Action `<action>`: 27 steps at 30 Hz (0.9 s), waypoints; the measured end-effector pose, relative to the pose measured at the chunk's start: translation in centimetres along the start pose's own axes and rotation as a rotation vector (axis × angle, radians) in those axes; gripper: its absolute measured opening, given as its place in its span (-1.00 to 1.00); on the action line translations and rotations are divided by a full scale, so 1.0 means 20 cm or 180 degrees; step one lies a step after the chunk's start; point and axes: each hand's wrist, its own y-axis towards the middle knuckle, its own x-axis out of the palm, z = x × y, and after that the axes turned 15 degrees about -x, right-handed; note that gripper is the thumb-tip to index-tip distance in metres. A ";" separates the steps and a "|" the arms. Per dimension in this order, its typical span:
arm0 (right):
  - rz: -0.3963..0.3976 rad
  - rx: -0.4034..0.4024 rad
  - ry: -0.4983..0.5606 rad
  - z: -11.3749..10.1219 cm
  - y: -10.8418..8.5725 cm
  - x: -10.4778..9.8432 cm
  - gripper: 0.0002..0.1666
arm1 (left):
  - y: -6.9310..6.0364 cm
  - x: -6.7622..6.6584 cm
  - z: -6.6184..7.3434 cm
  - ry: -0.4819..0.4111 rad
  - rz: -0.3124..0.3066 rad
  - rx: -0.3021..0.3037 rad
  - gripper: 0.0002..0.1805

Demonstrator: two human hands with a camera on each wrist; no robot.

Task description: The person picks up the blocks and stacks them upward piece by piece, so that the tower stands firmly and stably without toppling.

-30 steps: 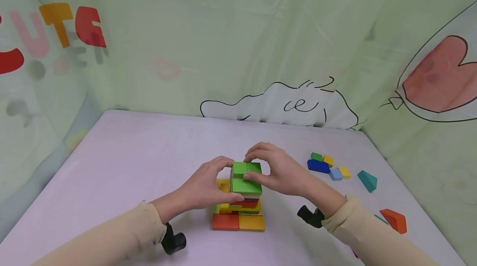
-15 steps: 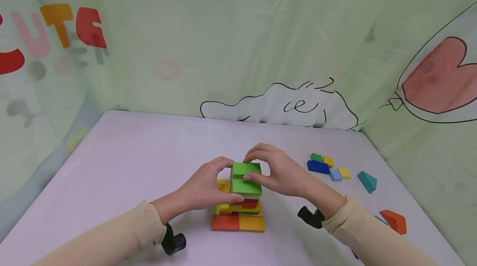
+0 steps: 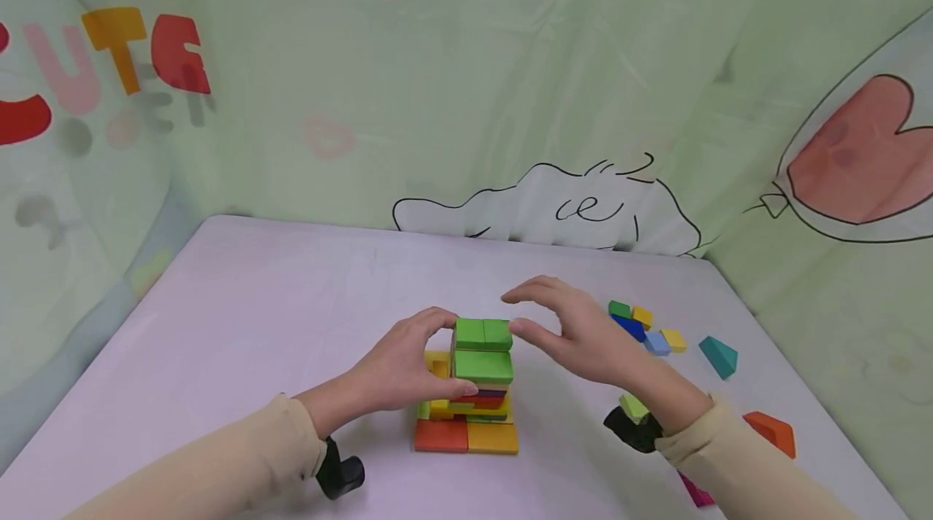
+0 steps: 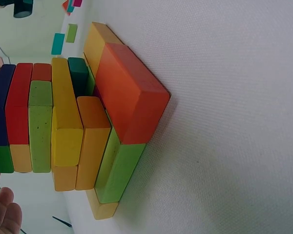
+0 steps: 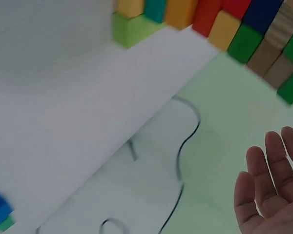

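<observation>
A tower of coloured blocks (image 3: pixel 483 366) stands at the table's middle, green blocks on top and a red block (image 3: pixel 440 435) beside an orange one at its base. My left hand (image 3: pixel 401 362) holds the tower's upper part from the left, thumb in front and fingers behind. In the left wrist view the stacked layers show from the side, a red block (image 4: pixel 132 92) lowest. Just right of the green top, my right hand (image 3: pixel 576 334) hovers with fingers spread, its thumb tip close to the top's edge. The right wrist view shows that hand (image 5: pixel 273 190) empty, away from the blocks.
On the right of the table (image 3: pixel 313 285) lie loose small blocks, among them a green (image 3: pixel 619 309), a yellow (image 3: pixel 674 339) and a teal one (image 3: pixel 719 355). Nearer are an orange block (image 3: pixel 773 432), a light green one (image 3: pixel 632 408) and a magenta one (image 3: pixel 696 491).
My right hand has let go of the tower's top and moved right, its fingers spreading apart. The left hand has kept its place on the tower.
</observation>
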 end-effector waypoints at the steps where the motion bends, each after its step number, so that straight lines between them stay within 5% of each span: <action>1: 0.0037 0.0028 -0.0040 0.02 -0.04 -0.02 -0.64 | 0.00 0.00 0.00 0.0011 0.0006 -0.0011 -0.28; 4: -0.0098 0.0312 -0.0199 0.09 -0.17 -0.06 -0.67 | 0.00 0.00 0.01 0.0032 0.0036 -0.0036 -0.28; 11: -0.1151 0.1330 -0.0282 0.29 -0.49 -0.06 -0.61 | -0.01 -0.01 0.01 0.0070 0.0107 -0.0039 -0.29; 17: -0.1373 0.1831 -0.0337 0.37 -0.62 -0.02 -0.47 | -0.02 0.00 0.01 0.0092 0.0120 -0.0060 -0.27; 22: -0.1287 0.1839 -0.0347 0.34 -0.62 0.04 -0.52 | -0.02 0.00 0.01 0.0071 0.0105 -0.0054 -0.28; 27: -0.1198 0.1428 -0.0230 0.28 -0.62 0.07 -0.44 | -0.02 0.01 0.02 0.0064 0.0102 -0.0033 -0.29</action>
